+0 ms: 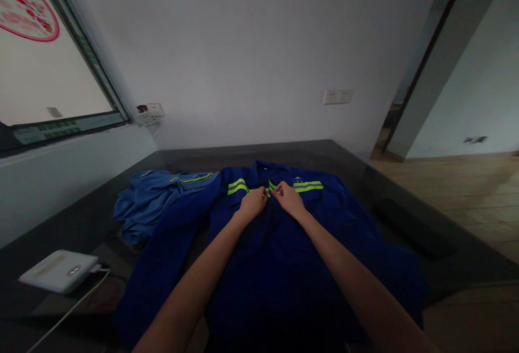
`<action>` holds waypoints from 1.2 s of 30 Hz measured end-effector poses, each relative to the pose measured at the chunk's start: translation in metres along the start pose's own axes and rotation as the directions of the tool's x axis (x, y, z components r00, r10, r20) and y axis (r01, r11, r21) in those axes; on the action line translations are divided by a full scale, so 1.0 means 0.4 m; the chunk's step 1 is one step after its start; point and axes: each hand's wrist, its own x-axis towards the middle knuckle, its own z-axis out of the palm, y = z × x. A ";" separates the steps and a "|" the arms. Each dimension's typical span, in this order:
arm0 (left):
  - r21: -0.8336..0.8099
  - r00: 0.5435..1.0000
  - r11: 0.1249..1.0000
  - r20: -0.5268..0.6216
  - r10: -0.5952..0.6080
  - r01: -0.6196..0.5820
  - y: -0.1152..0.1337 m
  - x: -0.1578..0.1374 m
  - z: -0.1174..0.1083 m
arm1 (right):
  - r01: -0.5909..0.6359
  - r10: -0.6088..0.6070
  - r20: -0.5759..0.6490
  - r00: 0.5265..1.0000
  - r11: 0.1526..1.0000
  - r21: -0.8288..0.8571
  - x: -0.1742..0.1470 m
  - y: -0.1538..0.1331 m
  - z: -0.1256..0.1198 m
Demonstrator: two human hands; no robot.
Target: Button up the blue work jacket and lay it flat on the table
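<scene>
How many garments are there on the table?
2: the dark blue jacket spread in the middle, and the lighter blue garment heaped at its left. The folds may hide another.

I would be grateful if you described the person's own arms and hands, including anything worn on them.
The left hand and right hand are ungloved. The left forearm and right forearm are slender and bare, with no sleeve, watch or bracelet visible. Finer finger details are too small to tell.
</scene>
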 end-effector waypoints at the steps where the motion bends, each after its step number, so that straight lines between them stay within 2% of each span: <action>1: -0.018 1.000 1.000 -0.028 -0.011 0.011 -0.003 0.021 0.020 | -0.019 0.019 0.002 1.000 1.000 -0.025 0.006 -0.012 0.015; 3: -0.041 0.998 0.999 -0.058 -0.005 0.003 -0.014 0.051 0.063 | -0.057 0.057 -0.002 0.998 0.997 -0.056 0.016 -0.023 0.050; 6: -0.067 0.995 0.996 -0.090 0.050 -0.056 -0.040 0.068 0.113 | -0.093 0.096 -0.063 0.993 0.995 0.047 0.027 -0.004 0.085; 10: -0.119 0.983 0.981 -0.123 0.136 -0.151 -0.066 0.068 0.136 | -0.098 0.127 -0.122 0.984 0.972 0.214 0.048 0.055 0.075; 15: -0.113 0.978 0.979 -0.135 0.156 -0.172 -0.067 0.070 0.139 | -0.091 0.137 -0.145 0.980 0.953 0.289 0.068 0.089 0.053; 23: -0.007 0.995 0.995 -0.029 0.100 -0.101 -0.043 0.084 0.129 | -0.056 0.153 -0.225 0.962 0.920 0.389 0.065 0.088 0.059; 28: 0.030 0.992 0.993 -0.052 0.118 -0.116 -0.038 0.075 0.126 | -0.027 0.154 -0.280 0.947 0.911 0.411 0.060 0.075 0.039; 33: -0.107 0.990 0.991 -0.123 0.063 -0.076 -0.039 0.056 0.110 | 0.085 0.037 -0.336 0.941 0.936 0.341 0.050 0.042 0.034; 36: -0.157 0.986 0.987 -0.168 0.017 -0.044 -0.035 0.044 0.095 | 0.111 -0.046 -0.270 0.962 0.967 0.229 0.043 0.025 0.052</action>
